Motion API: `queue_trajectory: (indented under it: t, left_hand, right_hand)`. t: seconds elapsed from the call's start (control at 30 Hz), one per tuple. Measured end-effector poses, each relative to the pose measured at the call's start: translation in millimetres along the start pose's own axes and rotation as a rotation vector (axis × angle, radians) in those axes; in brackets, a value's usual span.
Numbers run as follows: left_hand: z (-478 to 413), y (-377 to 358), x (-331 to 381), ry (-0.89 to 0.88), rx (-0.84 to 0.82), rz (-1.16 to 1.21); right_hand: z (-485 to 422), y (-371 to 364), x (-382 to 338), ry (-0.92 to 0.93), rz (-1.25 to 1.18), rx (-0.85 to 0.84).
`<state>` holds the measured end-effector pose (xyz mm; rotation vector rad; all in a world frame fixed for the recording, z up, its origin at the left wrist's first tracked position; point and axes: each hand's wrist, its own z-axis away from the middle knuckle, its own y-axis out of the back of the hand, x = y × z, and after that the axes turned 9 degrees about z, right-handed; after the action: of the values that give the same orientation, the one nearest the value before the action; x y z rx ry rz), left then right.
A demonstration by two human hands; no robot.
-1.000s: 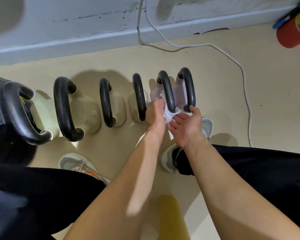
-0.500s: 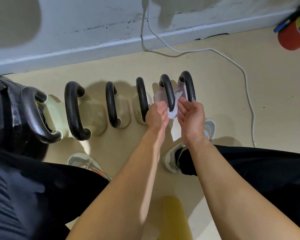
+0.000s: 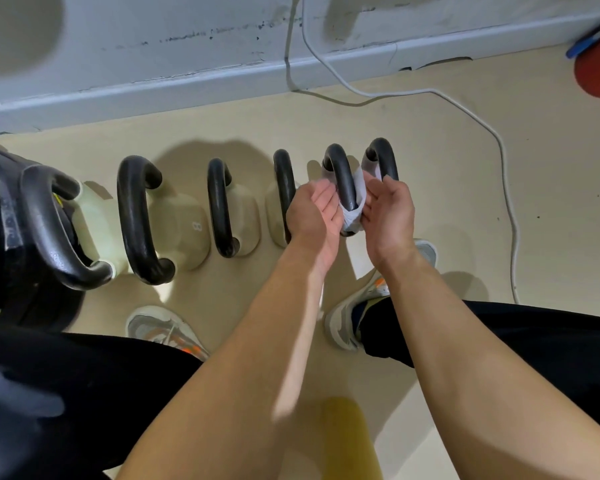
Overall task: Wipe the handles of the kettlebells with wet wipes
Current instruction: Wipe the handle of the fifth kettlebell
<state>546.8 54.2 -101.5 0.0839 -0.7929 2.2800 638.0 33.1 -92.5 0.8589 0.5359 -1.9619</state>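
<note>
ok so the wet wipe [image 3: 356, 201] is looped under the near end of the second-from-right kettlebell handle [image 3: 340, 169], like a sling. That handle's arch runs straight away from me toward the wall [image 3: 153, 46], so the bare black stretch lies beyond the wipe, up over the hump. My right hand [image 3: 390, 209] sits just right of that handle, fingers curled, gripping the wipe against it. My left hand [image 3: 313, 211] is cupped just left of it, fingertips meeting the wipe, can't tell if they actually pinch. Both are equally close, so I reckon a two-handed slide away comes next. The end handle [image 3: 387, 161] crowds in just right, knuckle risk.
</note>
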Motion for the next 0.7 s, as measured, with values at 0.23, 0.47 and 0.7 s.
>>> queue_trajectory:
  t: [0.23,0.47,0.7]
  left_hand:
    - [6,-5,-7,-0.035,0.018,-0.304]
    - [18,4,-18,-0.246,-0.057,-0.821]
    - [26,1,-7,-0.539,0.11,-1.123]
  right_hand:
    - [-1,3,3,-0.015,-0.148,0.066]
    - [-2,9,-4,-0.049,-0.314,0.043]
    - [-1,14,-4,0.046,-0.014,0.147]
